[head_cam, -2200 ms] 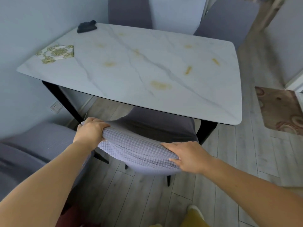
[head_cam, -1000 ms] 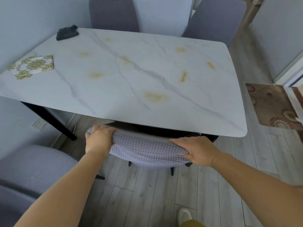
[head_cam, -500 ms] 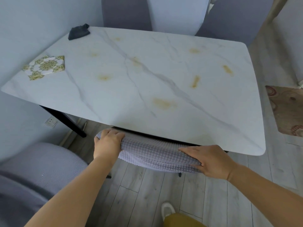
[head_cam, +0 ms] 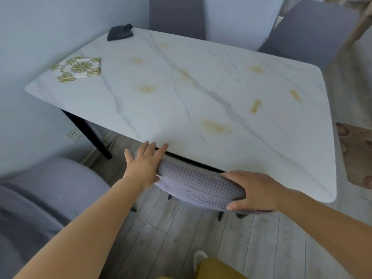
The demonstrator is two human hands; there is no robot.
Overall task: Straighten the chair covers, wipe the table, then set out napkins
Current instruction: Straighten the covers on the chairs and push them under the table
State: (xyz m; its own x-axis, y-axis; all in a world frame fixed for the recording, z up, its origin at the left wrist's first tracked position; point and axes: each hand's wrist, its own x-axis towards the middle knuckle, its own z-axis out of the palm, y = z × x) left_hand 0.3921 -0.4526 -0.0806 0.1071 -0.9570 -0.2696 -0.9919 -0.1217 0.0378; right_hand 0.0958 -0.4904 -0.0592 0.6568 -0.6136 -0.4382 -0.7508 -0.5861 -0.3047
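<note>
Head view: left hand newly unclenched.

Desk top lies open across its middle; napkins and a dark cloth occupy the left edge. The chair back presses against the near edge, closing that gap.

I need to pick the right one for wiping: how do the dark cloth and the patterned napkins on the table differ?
The dark cloth is plain charcoal; the patterned napkins are white with green-gold motifs. The cloth lies crumpled in a heap, while the napkins lie flat, fanned slightly. The cloth sits at the table's far left corner; the napkins sit nearer, along the left edge. Both lie untouched on the tabletop, away from both hands.
</note>
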